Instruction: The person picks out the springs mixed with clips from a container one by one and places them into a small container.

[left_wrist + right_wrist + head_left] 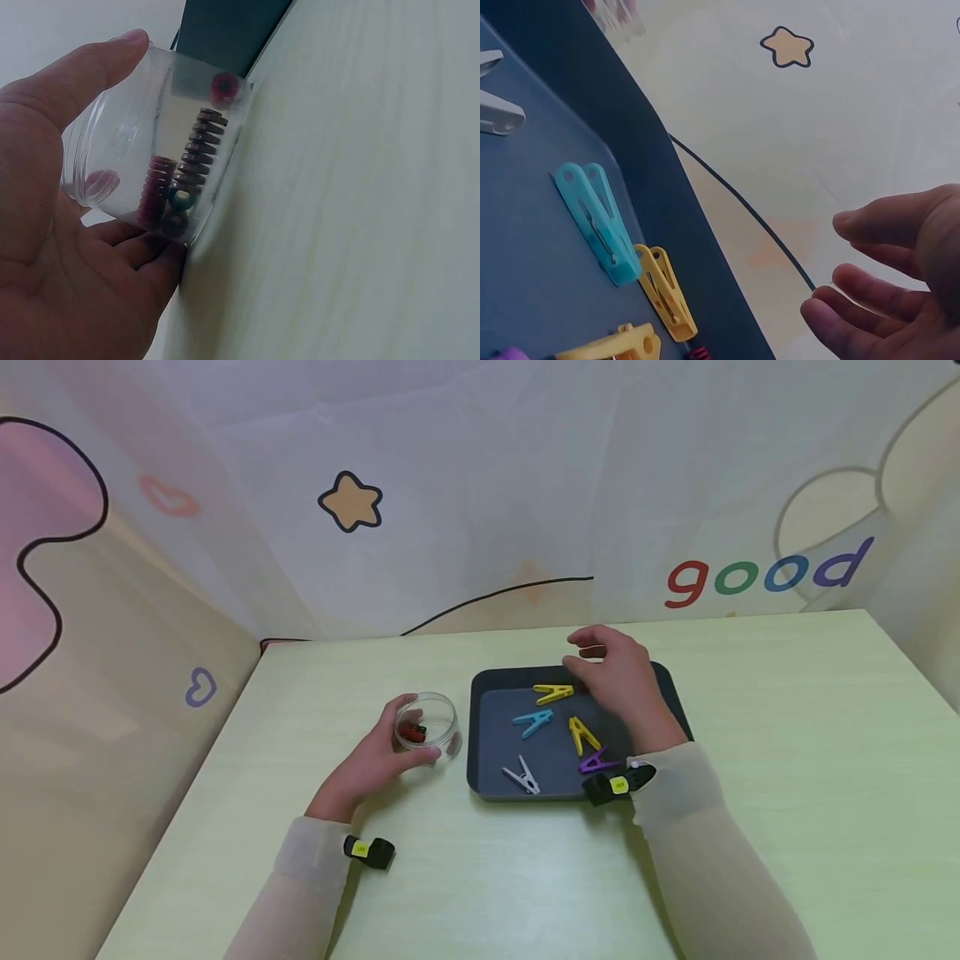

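My left hand (375, 758) grips a clear round jar (444, 745) beside the tray's left side, thumb on the near side. Inside the jar lie dark red and brown ribbed coil-like pieces (201, 154). My right hand (613, 670) hovers over the far part of a dark grey tray (483, 781), fingers loosely bent with nothing between them. In the tray are two yellow clothespins (553, 694), a blue clothespin (533, 722), a white clothespin (523, 777) and a purple clothespin (597, 762). A dark red ribbed piece (698, 352) shows by a yellow clothespin in the right wrist view.
The pale wooden table (450, 885) reaches to a printed backdrop (480, 485) at the back and left. Raised walls surround the tray. My right forearm covers part of its right side.
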`<action>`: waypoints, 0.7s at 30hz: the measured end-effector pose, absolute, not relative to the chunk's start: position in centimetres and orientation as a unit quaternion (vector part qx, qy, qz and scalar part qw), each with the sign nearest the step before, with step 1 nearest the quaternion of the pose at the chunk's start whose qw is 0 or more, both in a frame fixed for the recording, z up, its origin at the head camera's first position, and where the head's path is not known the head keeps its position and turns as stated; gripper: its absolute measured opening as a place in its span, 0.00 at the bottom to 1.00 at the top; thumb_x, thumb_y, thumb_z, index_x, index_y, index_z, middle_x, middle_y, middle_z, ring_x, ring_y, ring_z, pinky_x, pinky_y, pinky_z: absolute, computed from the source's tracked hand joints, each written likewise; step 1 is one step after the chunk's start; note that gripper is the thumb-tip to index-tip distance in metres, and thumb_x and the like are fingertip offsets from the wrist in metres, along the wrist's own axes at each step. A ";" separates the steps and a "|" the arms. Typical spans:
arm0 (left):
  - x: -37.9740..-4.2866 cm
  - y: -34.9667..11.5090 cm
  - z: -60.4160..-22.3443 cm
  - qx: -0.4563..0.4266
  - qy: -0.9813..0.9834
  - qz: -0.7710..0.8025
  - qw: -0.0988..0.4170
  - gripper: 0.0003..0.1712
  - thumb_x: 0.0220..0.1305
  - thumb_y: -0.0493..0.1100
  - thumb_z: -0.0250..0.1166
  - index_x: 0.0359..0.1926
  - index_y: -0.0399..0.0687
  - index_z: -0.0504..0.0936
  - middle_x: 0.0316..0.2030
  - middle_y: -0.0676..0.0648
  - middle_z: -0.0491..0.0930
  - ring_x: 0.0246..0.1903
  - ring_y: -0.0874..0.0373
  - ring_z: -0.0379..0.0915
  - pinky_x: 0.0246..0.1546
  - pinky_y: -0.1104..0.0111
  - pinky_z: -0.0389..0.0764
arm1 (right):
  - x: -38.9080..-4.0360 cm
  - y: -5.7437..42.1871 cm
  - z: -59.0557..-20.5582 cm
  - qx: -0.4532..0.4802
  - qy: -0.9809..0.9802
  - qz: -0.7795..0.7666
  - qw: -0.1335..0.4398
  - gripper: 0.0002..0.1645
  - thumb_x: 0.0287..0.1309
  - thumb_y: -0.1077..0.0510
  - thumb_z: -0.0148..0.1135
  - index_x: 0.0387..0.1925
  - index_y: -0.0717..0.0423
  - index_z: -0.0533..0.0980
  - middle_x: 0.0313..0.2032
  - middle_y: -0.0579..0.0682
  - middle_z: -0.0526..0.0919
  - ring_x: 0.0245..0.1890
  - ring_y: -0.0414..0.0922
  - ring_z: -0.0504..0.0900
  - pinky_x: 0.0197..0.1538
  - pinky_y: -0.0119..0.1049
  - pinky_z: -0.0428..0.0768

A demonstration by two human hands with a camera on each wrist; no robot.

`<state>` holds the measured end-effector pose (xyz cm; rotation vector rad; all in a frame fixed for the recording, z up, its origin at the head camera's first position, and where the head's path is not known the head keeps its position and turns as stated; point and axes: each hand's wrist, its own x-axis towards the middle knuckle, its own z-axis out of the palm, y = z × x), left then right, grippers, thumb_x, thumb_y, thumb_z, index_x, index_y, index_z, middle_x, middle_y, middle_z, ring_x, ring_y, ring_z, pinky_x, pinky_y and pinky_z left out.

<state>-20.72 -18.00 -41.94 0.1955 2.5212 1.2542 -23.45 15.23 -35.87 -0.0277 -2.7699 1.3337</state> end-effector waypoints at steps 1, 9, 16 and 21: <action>-20.7 -18.0 -41.9 0.067 0.882 0.438 0.158 0.52 0.43 0.66 0.68 0.64 0.77 0.45 0.64 0.57 0.61 0.57 0.56 0.62 0.58 0.54 0.64 | -23.5 15.3 -35.9 -0.011 -0.900 0.434 0.032 0.21 0.56 0.49 0.59 0.51 0.49 0.72 0.53 0.51 0.75 0.55 0.50 0.73 0.53 0.48 0.73; -20.8 -17.9 -41.9 0.072 0.882 0.438 0.159 0.52 0.43 0.65 0.68 0.64 0.76 0.44 0.64 0.56 0.60 0.56 0.55 0.62 0.57 0.53 0.65 | -23.7 15.9 -36.0 -0.020 -0.898 0.440 0.012 0.21 0.56 0.51 0.59 0.51 0.50 0.72 0.53 0.53 0.75 0.55 0.50 0.72 0.53 0.48 0.74; -20.8 -17.9 -42.0 0.067 0.884 0.434 0.158 0.52 0.43 0.66 0.68 0.64 0.77 0.44 0.64 0.57 0.61 0.55 0.56 0.63 0.55 0.56 0.66 | -23.8 16.3 -36.1 -0.018 -0.903 0.428 0.010 0.20 0.56 0.50 0.59 0.50 0.50 0.73 0.51 0.54 0.76 0.53 0.51 0.73 0.54 0.49 0.71; -20.7 -17.9 -41.9 0.067 0.881 0.439 0.162 0.52 0.43 0.66 0.67 0.64 0.76 0.44 0.64 0.56 0.60 0.56 0.55 0.62 0.55 0.55 0.66 | -23.6 16.7 -36.0 -0.028 -0.909 0.417 0.000 0.21 0.56 0.49 0.59 0.50 0.49 0.72 0.51 0.53 0.76 0.51 0.50 0.72 0.53 0.48 0.72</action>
